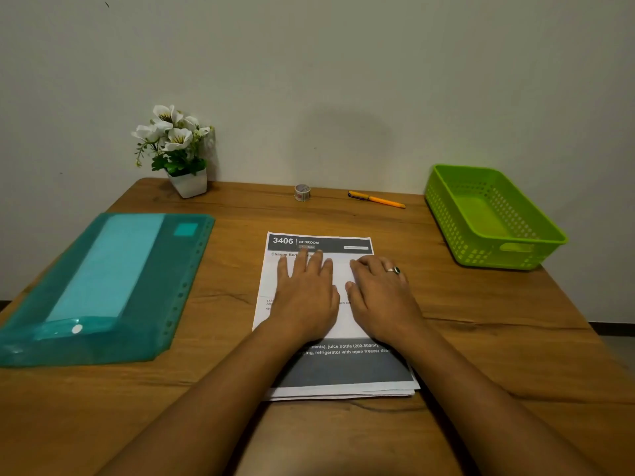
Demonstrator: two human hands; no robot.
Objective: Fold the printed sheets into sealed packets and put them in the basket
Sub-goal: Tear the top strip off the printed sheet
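Table (481, 355) holds everything; where's our green basket (481, 255)?
Beyond the printed sheets (338, 369), off to their right, well apart.
And the sheets?
Stacked right before us. Our left hand (305, 297) and right hand (381, 297) rest flat on the top sheet, gripping nothing.
Risk?
We could drag several sheets together when folding, since the stack lies loose. And the tape roll (302, 193), beyond the sheets, is a reach.

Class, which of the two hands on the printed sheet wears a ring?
The right hand: it wears a dark-stoned ring; the left hand is bare.
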